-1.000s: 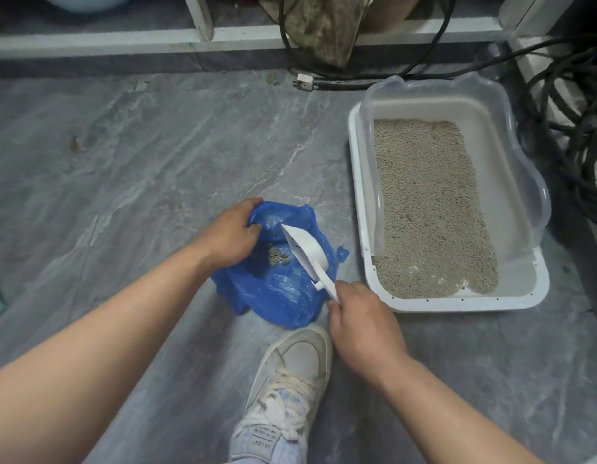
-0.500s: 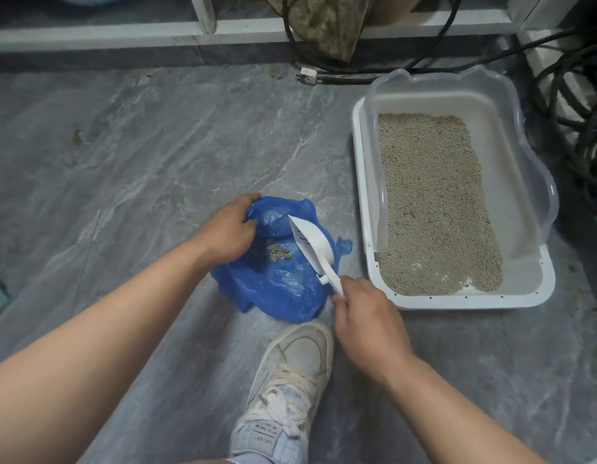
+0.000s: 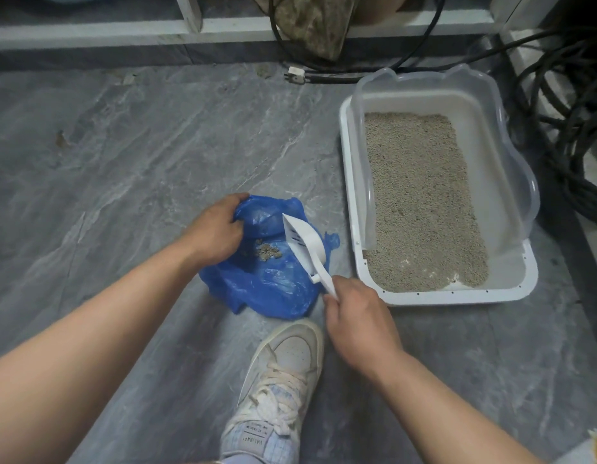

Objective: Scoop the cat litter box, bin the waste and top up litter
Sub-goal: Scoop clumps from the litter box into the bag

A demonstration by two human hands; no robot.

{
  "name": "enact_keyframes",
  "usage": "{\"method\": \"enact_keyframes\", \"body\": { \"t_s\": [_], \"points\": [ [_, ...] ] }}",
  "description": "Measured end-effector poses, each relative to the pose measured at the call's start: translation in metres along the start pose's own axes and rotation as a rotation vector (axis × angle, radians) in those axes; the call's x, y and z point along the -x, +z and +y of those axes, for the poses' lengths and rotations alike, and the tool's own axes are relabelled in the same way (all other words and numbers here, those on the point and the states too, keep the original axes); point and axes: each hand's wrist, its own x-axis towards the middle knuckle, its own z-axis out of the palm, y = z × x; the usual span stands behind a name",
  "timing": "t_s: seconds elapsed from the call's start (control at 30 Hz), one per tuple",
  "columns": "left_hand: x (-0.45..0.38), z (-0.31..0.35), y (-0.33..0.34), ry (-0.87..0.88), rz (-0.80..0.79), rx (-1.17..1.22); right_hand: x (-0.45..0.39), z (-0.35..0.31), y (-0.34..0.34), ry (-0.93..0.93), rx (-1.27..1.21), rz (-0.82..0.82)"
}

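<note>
One white plastic litter scoop is tipped over the open mouth of a crumpled blue plastic bag lying on the grey marbled stone floor. Scoop blade points up and away; its handle runs down into the right hand, whose fingers are curled round the handle end. The left hand grips the bag's far-left rim, fingers folded over the edge, holding the mouth open. A small grey-brown clump of waste sits inside the bag, just left of the scoop.

Just right of the bag stands the white rectangular litter tray, fitted with a translucent plastic raised rim. Beige granular litter covers most of its bottom; a bare strip of tray shows along the near right corner. Tray and bag are close but apart.

Near edge: a white lace-up sneaker points toward the bag, toe almost touching it. Far side: a white-framed ledge, a mottled cloth hanging over it, black cables coiled to the right of the tray, and a white plug on the floor.
</note>
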Motion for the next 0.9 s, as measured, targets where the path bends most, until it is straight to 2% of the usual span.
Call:
{"method": "enact_keyframes", "body": {
  "t_s": [0.2,0.33,0.47,0.53,0.6,0.67,0.77,0.9],
  "points": [
    [0.002,0.004,-0.001,-0.017,0.001,-0.003,-0.001,-0.002,-0.009,-0.007,-0.14,-0.001],
    [0.003,0.008,-0.004,-0.007,0.02,-0.029,-0.002,-0.016,-0.04,-0.018,-0.422,0.025],
    [0.006,0.013,-0.004,0.032,0.069,-0.022,-0.005,-0.015,-0.078,0.165,-0.907,0.099],
    [0.005,0.014,-0.002,0.058,0.077,-0.025,-0.011,-0.002,-0.097,0.287,-1.009,0.195],
    [0.004,0.013,0.001,0.073,0.065,-0.017,-0.016,0.018,-0.11,0.424,-0.97,0.253],
    [0.003,0.012,0.002,0.077,0.059,-0.017,-0.017,0.04,-0.114,0.581,-0.915,0.24],
    [0.003,0.013,0.005,0.083,0.064,-0.029,-0.009,0.063,-0.109,0.761,-0.894,0.114],
    [0.002,0.013,0.008,0.083,0.071,-0.012,0.002,0.07,-0.102,0.817,-0.822,-0.037]
  ]
}}
